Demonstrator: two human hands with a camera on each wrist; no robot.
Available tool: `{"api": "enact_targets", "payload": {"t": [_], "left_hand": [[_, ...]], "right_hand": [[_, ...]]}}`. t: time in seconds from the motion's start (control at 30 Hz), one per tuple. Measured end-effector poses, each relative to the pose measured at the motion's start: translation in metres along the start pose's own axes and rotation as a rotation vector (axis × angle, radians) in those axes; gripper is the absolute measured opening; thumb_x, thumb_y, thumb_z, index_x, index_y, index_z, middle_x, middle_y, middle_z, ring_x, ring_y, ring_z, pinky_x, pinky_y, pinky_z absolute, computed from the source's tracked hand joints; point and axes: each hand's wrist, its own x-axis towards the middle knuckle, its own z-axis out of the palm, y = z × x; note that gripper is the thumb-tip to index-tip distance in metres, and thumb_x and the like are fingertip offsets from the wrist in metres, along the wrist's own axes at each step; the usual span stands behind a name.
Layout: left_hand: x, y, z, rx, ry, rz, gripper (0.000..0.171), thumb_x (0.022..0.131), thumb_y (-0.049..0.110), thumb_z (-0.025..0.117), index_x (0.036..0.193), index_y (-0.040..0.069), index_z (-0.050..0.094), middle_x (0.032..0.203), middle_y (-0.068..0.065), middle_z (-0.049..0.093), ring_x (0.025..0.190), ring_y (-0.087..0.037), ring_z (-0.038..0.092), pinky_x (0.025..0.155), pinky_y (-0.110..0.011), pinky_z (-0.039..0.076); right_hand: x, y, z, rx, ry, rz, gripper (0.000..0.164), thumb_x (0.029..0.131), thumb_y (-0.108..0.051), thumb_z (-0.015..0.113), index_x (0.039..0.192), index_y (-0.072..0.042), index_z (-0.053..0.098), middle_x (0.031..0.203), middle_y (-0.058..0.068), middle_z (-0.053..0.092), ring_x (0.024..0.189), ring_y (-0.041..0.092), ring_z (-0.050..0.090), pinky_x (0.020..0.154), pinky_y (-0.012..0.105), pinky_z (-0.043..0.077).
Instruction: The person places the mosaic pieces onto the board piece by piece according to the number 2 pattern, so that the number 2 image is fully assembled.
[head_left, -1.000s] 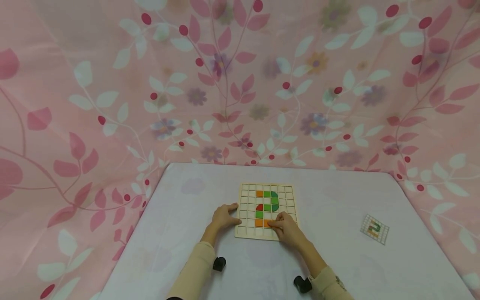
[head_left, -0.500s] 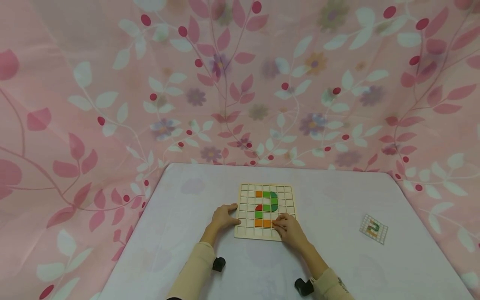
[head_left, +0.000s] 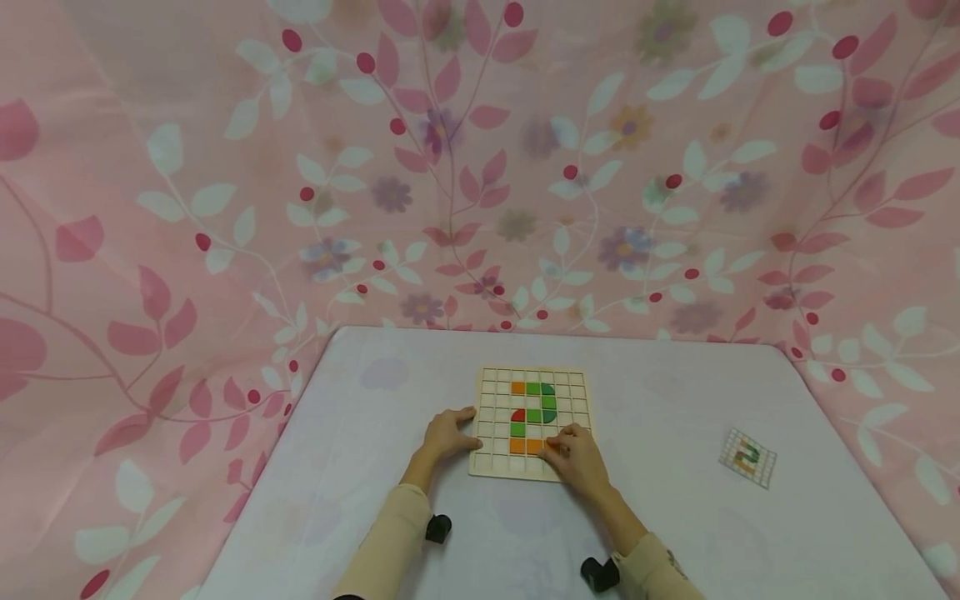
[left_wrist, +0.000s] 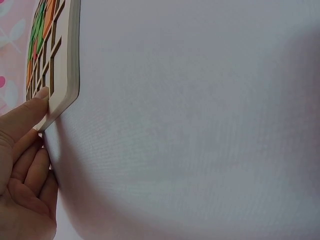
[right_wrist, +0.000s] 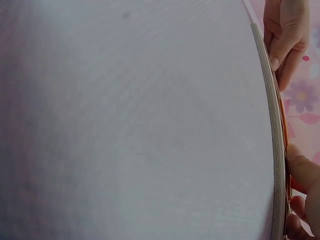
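Observation:
A wooden grid board (head_left: pixel 491 463) lies on the table, several coloured tiles set in its cells. Orange, green and red pieces form a figure like a 2. My left hand (head_left: pixel 447 433) grips the board's left edge; in the left wrist view its thumb (left_wrist: pixel 27 115) rests on the frame near the corner, fingers bent below. At the bottom row, my right hand (head_left: pixel 581 462) pinches an orange tile (head_left: pixel 552 442), just right of two seated orange tiles (head_left: pixel 526 447). The right wrist view shows orange-red beside the right thumb (right_wrist: pixel 301 167); fingers hide most of this tile.
A small card (head_left: pixel 748 458) with a gridded picture of a 2 lies on the table to the right. The white-clothed table (head_left: pixel 652 400) stands before a pink floral curtain (head_left: pixel 517 167). Black wrist devices (head_left: pixel 600 574) sit by both sleeves.
My right hand has shifted slightly right with the orange tile, from over the second orange tile to the cell beside it. The left hand stays on the board's edge.

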Motion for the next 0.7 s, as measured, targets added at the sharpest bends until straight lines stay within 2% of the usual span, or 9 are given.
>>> {"api": "enact_targets", "payload": {"t": [0.1,0.3,0.53,0.63,0.7], "left_hand": [[0.0,0.001,0.0,-0.004,-0.003,0.002,0.066,0.069,0.02,0.083,0.128,0.004,0.058,0.134,-0.006,0.055,0.127,-0.036,0.045,0.104,-0.05,0.035],[0.0,0.001,-0.001,-0.011,0.006,0.001,0.066,0.069,0.019,0.083,0.128,0.004,0.058,0.134,-0.007,0.055,0.127,-0.036,0.045,0.104,-0.049,0.036],[-0.003,-0.001,-0.002,-0.038,0.035,-0.037,0.064,0.069,0.016,0.082,0.128,0.004,0.058,0.133,-0.01,0.055,0.128,-0.037,0.043,0.106,-0.05,0.034],[-0.006,-0.004,-0.001,-0.066,0.038,-0.026,0.062,0.072,0.017,0.08,0.128,0.004,0.058,0.133,-0.012,0.055,0.127,-0.037,0.044,0.105,-0.05,0.035],[-0.008,-0.006,-0.002,-0.125,0.049,0.002,0.059,0.075,0.016,0.078,0.128,0.0,0.056,0.131,-0.017,0.055,0.125,-0.037,0.047,0.104,-0.047,0.038]], "right_hand": [[0.0,-0.001,-0.003,0.015,-0.029,0.028,0.026,0.07,-0.022,0.082,0.085,-0.001,0.075,0.084,0.002,0.056,0.078,0.014,0.049,0.064,0.03,0.044],[0.0,0.001,-0.013,0.022,-0.074,0.013,0.024,0.074,-0.016,0.079,0.09,0.002,0.074,0.088,0.006,0.058,0.084,0.02,0.051,0.073,0.037,0.047],[-0.005,0.014,-0.034,-0.021,-0.032,0.008,0.029,0.072,-0.01,0.08,0.095,0.004,0.071,0.089,0.012,0.06,0.082,0.024,0.054,0.069,0.039,0.048],[-0.008,0.021,-0.048,-0.031,-0.009,0.023,0.032,0.072,-0.007,0.079,0.1,0.006,0.07,0.09,0.014,0.06,0.081,0.024,0.056,0.068,0.04,0.048],[-0.009,0.025,-0.059,-0.039,0.008,0.023,0.034,0.075,-0.007,0.077,0.105,0.008,0.067,0.091,0.017,0.061,0.081,0.027,0.058,0.068,0.042,0.05]]}}
